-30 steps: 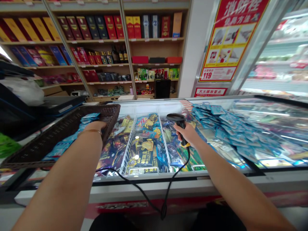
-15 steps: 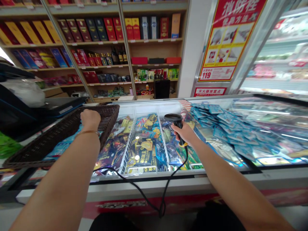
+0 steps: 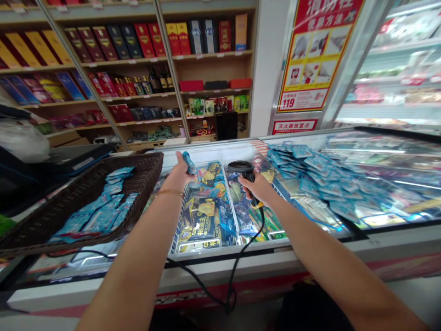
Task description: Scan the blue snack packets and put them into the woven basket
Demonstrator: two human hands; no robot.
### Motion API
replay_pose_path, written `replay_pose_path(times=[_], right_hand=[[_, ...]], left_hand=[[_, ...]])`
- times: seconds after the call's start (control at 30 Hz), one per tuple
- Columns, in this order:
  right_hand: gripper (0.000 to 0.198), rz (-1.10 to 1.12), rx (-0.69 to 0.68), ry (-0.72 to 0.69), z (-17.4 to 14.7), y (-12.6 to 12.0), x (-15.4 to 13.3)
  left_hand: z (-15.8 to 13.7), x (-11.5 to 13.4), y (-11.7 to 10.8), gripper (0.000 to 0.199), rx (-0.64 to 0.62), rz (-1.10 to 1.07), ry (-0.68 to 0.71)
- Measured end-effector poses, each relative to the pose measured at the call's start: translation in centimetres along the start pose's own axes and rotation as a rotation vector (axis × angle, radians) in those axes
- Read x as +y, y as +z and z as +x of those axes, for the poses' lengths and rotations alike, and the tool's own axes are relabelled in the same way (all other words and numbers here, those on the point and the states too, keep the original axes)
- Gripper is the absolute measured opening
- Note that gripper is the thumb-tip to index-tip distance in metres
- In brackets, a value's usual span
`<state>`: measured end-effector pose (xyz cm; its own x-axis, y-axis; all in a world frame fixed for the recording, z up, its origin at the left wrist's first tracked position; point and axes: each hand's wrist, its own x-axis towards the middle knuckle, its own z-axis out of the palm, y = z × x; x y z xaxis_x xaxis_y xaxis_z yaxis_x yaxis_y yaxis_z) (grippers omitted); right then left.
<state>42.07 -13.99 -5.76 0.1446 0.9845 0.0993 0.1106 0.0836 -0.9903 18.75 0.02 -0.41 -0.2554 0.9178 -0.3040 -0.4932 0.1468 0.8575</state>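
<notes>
My left hand (image 3: 181, 171) is closed around a small blue packet (image 3: 188, 162) above the glass-topped freezer, to the right of a dark wicker basket (image 3: 146, 177). Inside that basket lie several more blue packets (image 3: 99, 216). A black handheld barcode scanner (image 3: 248, 177) is gripped in my right hand (image 3: 261, 189), its head tilted up toward the left. From its handle a black cable (image 3: 237, 262) loops down over the freezer's front edge. On the glass to the right spreads a large heap of blue packets (image 3: 317, 172).
Under the glass of the freezer (image 3: 203, 193), bagged goods sit between white wire dividers. Shelves of boxes and bottles (image 3: 138, 59) stand behind, beside a red wall sign (image 3: 315, 64). Black equipment (image 3: 76, 158) occupies the left. A lit display cooler (image 3: 406, 69) stands at the far right.
My left hand has come out of the basket and moved right, carrying a blue packet. My right hand still holds the scanner in nearly the same place. The view has shifted slightly.
</notes>
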Motion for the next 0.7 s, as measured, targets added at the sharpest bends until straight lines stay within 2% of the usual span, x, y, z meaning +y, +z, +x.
replay_pose_path(times=[0.1,0.23,0.4,0.57,0.7], right_hand=[[0.021,-0.026,-0.007,-0.009,0.2,-0.1,0.3],[0.025,-0.047,-0.012,-0.038,0.2,-0.2,0.5],[0.027,-0.064,-0.014,-0.055,-0.1,-0.1,0.2],[0.028,-0.097,-0.031,-0.095,-0.5,0.0,-0.1],[0.029,-0.109,-0.054,-0.091,-0.9,0.3,-0.2]], left_hand=[[-0.1,-3.6,1.0,0.035,0.001,-0.052,-0.142],[-0.6,-6.2,1.3,0.017,-0.077,-0.126,-0.089],[-1.1,-7.5,0.5,0.02,-0.179,-0.083,0.017],[-1.0,-8.4,0.5,0.015,-0.152,-0.022,0.21],[-0.9,-8.5,0.8,0.015,-0.176,-0.079,0.232]])
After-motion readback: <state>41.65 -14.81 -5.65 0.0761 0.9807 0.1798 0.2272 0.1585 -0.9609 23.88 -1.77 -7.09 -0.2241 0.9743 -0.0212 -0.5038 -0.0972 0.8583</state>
